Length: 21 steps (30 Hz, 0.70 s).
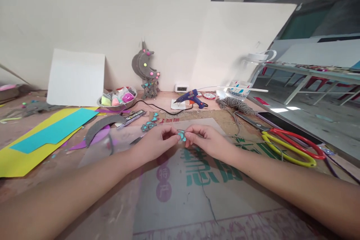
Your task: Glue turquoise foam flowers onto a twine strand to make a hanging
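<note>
Left hand and right hand meet in the middle, wrists angled inward, thumbs and fingertips pinching a small turquoise petal-shaped piece between them. Just below the fingers, a greyish printed sheet reads 特 and 产 in purple circles, plus some big green characters. Little turquoise-and-grey pieces sit just left of the fingertips, a blue glue gun behind, chunky red-and-yellow-handled scissors off right. Nothing's blocking the pinch.

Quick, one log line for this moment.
left hand: pinching turquoise piece | right hand: pinching same piece | glue gun: lying beyond hands | scissors: lying to the right
</note>
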Motion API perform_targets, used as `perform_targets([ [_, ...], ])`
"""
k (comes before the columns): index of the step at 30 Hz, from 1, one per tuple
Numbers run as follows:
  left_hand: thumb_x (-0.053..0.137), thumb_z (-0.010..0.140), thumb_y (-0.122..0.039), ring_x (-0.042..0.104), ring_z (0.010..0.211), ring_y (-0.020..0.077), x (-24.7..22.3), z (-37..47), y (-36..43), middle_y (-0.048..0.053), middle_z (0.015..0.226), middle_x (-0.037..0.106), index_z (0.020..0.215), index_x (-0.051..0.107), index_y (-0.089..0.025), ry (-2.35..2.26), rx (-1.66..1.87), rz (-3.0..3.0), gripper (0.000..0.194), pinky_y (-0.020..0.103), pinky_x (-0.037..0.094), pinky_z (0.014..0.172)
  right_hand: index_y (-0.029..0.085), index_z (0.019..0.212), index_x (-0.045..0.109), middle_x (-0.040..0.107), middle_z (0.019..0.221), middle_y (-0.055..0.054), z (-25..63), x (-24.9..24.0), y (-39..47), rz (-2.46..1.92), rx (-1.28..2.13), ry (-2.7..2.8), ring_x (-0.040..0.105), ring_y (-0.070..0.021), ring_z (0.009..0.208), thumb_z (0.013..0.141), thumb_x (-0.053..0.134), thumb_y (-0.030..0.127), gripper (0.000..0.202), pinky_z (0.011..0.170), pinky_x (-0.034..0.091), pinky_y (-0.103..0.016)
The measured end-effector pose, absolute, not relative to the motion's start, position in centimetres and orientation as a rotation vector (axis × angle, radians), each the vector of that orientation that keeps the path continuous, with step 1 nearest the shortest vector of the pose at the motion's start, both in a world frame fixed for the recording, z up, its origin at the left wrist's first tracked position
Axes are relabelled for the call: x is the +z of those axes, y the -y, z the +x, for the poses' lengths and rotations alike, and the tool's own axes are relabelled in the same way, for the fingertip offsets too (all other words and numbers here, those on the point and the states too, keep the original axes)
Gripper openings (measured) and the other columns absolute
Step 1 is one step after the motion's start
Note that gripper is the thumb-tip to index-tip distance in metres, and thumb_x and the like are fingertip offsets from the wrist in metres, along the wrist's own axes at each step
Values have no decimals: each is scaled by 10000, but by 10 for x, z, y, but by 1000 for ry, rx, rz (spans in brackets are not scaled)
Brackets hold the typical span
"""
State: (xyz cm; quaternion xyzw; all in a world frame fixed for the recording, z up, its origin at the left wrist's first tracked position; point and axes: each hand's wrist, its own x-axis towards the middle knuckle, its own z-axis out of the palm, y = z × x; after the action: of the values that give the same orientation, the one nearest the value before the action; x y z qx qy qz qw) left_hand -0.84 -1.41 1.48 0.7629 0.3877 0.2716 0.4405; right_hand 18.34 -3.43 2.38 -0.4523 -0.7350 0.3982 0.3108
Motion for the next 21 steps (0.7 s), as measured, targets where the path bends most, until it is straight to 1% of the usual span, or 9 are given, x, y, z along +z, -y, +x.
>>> perform_targets([
  [4,469,793,-360,463,564,96,15,-7,14,-23,630,513,731,530,-166,-1023,699,1916,213,195,347,506,151,745,569,600,690,-30,187,21,32,-1119,1068,1885,544,-127,654,893,360,419,370,640,430,-256],
  [6,474,790,-375,458,567,98,15,-7,13,-23,631,504,730,521,-166,-1062,705,1912,222,199,343,508,159,783,563,592,678,-20,187,19,31,-1135,1075,1847,538,-128,642,876,401,421,322,626,426,-254],
  [9,473,792,-388,449,568,99,14,-6,13,-25,635,498,736,515,-172,-1097,694,1925,227,203,336,509,174,808,551,581,668,-3,184,16,29,-1192,1074,1822,531,-129,628,809,532,390,217,605,420,-249],
  [11,475,791,-394,442,567,98,14,-6,13,-26,634,492,737,514,-174,-1100,688,1931,230,204,331,511,178,816,544,578,668,1,183,16,29,-1200,1062,1830,528,-130,625,795,553,381,204,598,416,-248],
  [13,476,791,-398,438,566,97,13,-6,12,-29,630,486,736,510,-174,-1092,688,1922,232,206,331,515,175,801,540,572,672,-3,183,18,30,-1174,1007,1851,519,-128,627,832,499,389,220,607,410,-250],
  [17,470,794,-382,449,556,97,13,-5,12,-33,619,484,742,489,-179,-1075,682,1856,210,206,335,516,170,797,517,530,677,-8,189,26,35,-1046,797,1784,496,-122,650,921,318,362,303,642,402,-254],
  [21,471,791,-360,447,535,90,13,-6,13,-38,610,482,724,470,-180,-1066,675,1804,192,200,329,503,184,713,459,465,649,8,193,31,42,-992,557,1695,458,-110,628,939,279,308,314,649,384,-249],
])
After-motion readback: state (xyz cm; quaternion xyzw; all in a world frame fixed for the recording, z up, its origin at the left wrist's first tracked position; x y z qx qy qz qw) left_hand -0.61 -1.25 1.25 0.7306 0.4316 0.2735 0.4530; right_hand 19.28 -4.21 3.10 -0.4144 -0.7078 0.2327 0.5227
